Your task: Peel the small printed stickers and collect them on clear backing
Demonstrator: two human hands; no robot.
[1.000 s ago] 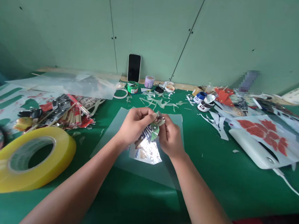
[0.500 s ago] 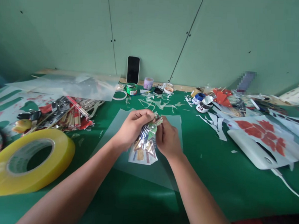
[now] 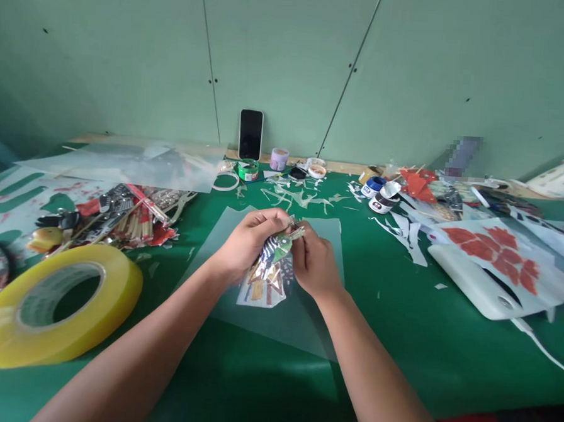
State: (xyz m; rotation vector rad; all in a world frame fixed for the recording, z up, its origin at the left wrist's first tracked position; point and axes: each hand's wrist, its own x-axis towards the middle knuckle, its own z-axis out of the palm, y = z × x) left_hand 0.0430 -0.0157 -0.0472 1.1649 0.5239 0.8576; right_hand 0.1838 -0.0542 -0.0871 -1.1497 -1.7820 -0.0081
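Observation:
A shiny painted plastic-film cutout (image 3: 270,270) hangs between my hands, green and blue-striped at the top with brown and gold patches on a clear lower end. My left hand (image 3: 256,241) pinches its upper left side, fingers curled. On the other side, my right hand (image 3: 318,260) has its fingertips closed at the upper right edge, by a small pale tip. The fingertips partly cover the top of the piece. Under both hands lies a translucent sheet (image 3: 304,329) on the green tabletop (image 3: 397,355).
A big roll of yellow tape (image 3: 122,284) lies at the left, before a pile of sticks and tools (image 3: 130,215). Paint jars (image 3: 383,197) and film scraps (image 3: 306,196) are at the back. A phone (image 3: 250,135) leans on the wall. Right, red-painted film (image 3: 501,254) covers a white device (image 3: 467,284).
The cutout's lower end has swung slightly left and tilted. Both hands keep their grip in nearly the same place.

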